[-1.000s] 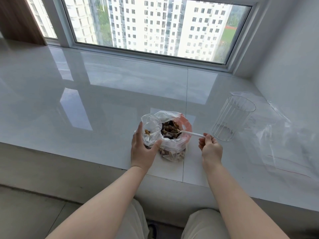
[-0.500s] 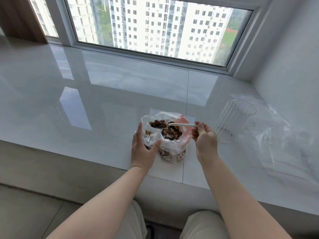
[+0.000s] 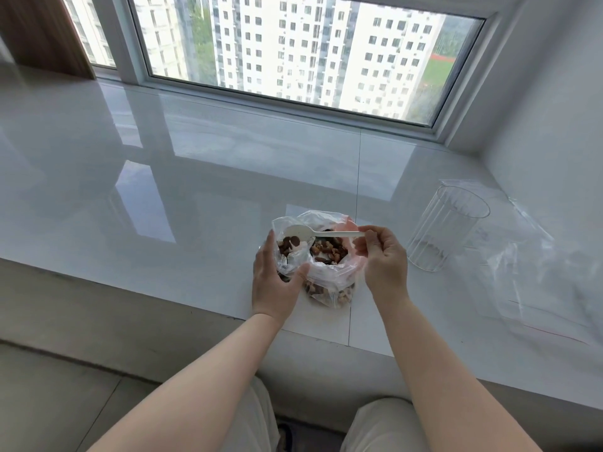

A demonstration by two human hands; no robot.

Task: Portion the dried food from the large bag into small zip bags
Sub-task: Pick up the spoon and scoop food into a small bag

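Spoon [image 3: 313, 233] pinched in my right hand [image 3: 385, 261], its bowl tipped over the small zip bag [image 3: 288, 247] my left hand [image 3: 275, 282] grips open. Large bag [image 3: 329, 275] of dried food [image 3: 328, 251] touches it, near the sill's [image 3: 195, 197] front edge.

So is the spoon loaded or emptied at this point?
Emptied: the white spoon bowl shows bare above the small zip bag, where brown pieces already lie.
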